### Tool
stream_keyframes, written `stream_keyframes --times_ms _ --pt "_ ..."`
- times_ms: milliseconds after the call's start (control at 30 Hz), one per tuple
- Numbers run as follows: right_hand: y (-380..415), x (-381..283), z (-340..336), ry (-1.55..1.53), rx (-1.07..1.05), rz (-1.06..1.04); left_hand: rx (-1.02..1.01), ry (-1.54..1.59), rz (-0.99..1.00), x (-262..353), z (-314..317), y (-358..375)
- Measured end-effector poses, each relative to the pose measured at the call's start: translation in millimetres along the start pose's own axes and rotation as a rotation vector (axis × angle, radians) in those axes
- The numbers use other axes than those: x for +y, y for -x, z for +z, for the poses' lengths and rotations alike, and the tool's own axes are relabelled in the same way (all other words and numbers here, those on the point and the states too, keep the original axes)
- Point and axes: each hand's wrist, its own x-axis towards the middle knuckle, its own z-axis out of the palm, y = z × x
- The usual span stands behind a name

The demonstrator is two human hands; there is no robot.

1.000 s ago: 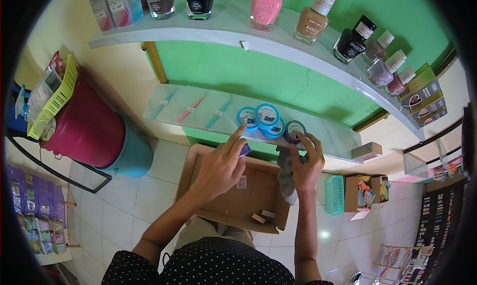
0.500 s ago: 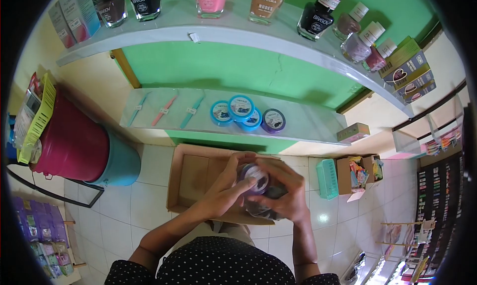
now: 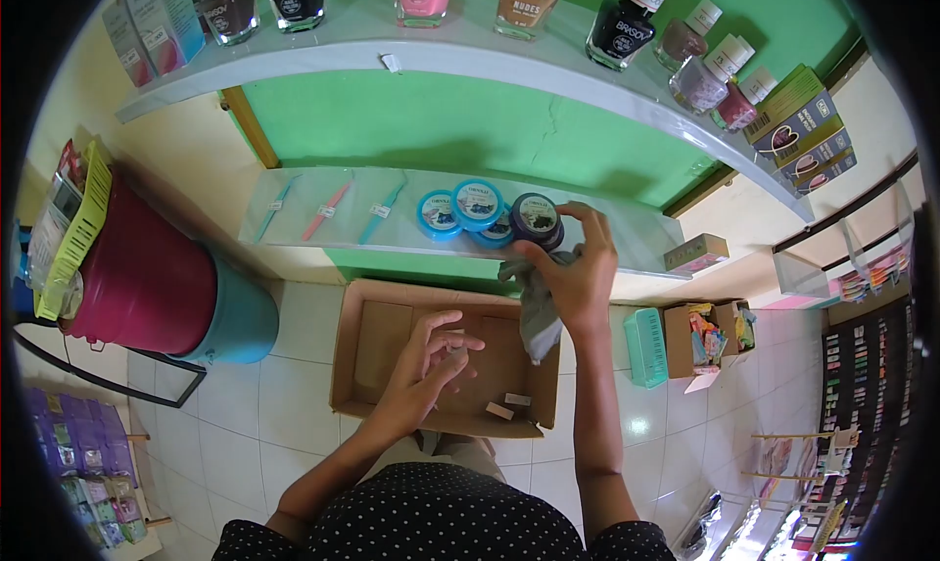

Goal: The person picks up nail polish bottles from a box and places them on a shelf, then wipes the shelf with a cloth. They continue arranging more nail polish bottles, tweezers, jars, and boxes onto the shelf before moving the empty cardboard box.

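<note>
My right hand [image 3: 583, 267] grips a round purple tub [image 3: 538, 216] with a printed lid between thumb and fingers. It is at the lower shelf, over another purple tub [image 3: 551, 240] that is mostly hidden beneath it. A grey cloth [image 3: 539, 311] hangs from the same hand, below the shelf edge. Just left of the tub, several blue tubs [image 3: 476, 203] stand close together, one stacked on the others. My left hand [image 3: 431, 370] is open, fingers apart and curled, above the cardboard box [image 3: 387, 365]. Two small boxes [image 3: 499, 410] lie inside that box.
Three tweezer-like tools [image 3: 327, 210] lie on the lower glass shelf [image 3: 607, 233]. Nail polish bottles [image 3: 622, 34] line the upper shelf [image 3: 392, 62] above. Bins [image 3: 147, 267] stand at left; a turquoise basket [image 3: 644, 348] and an open carton [image 3: 688, 331] sit on the floor at right.
My right hand has moved up from over the box to the lower shelf with the purple tub and cloth. My left hand has let go and lowered slightly to the left.
</note>
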Motion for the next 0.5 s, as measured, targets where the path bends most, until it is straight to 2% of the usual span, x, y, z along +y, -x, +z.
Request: stream_keyframes --times_ms 33,100,167,200,233,267,333,367,433,500 --pt "4 -1 -7 0.003 0.003 0.007 0.01 -0.013 -0.005 -1 -1 -1" --pt "22 -11 -30 -0.208 0.029 0.212 0.023 -0.141 0.05 -5 2 -1" --pt "47 -28 -48 -0.531 -0.056 0.456 0.03 -0.269 0.1 -10 12 -4" --pt "62 -34 -53 -0.589 -0.157 0.489 0.079 -0.447 0.328 -14 20 -7" --pt "74 -37 -50 -0.585 -0.147 0.504 0.125 -0.622 0.561 -19 27 -10" --pt "86 -38 -43 -0.679 -0.17 0.493 0.108 -0.622 0.554 -24 32 -13" --pt "101 -32 -41 -0.774 -0.183 0.487 -0.147 -0.268 0.341 -31 38 -19" --pt "106 -27 -41 -0.78 -0.171 0.491 -0.157 -0.275 0.336 -30 41 -21" --pt "115 -25 -46 -0.786 -0.148 0.503 -0.014 0.156 0.066 -19 47 -28" --pt "122 -29 -59 -0.646 -0.256 0.568 -0.047 0.206 0.054 -18 52 -30"
